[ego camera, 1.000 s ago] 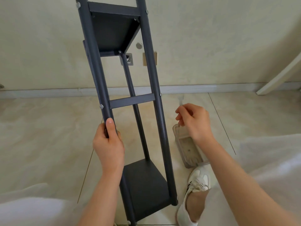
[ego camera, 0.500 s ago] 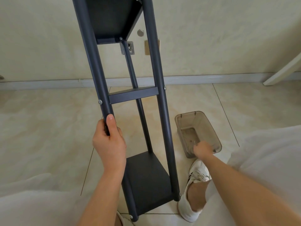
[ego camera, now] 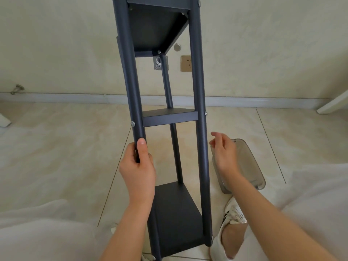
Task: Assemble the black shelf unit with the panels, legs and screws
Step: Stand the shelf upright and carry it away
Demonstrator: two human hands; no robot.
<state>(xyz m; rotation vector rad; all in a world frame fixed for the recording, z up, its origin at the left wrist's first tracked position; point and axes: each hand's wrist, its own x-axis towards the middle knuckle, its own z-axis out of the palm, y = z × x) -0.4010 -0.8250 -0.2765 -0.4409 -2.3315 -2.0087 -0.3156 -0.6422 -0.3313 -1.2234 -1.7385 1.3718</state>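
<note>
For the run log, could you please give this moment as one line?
left grip: holds front-left leg | right grip: beside front-right leg, over clear bin, holding unclear | shelf unit: standing on floor

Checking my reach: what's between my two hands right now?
Head view: between the left hand and right hand stand the rear leg and the front right leg.

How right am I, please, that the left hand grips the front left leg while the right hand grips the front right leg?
The head view shows the right hand beside the front right leg, not gripping it; the left hand does grip the front left leg.
</note>
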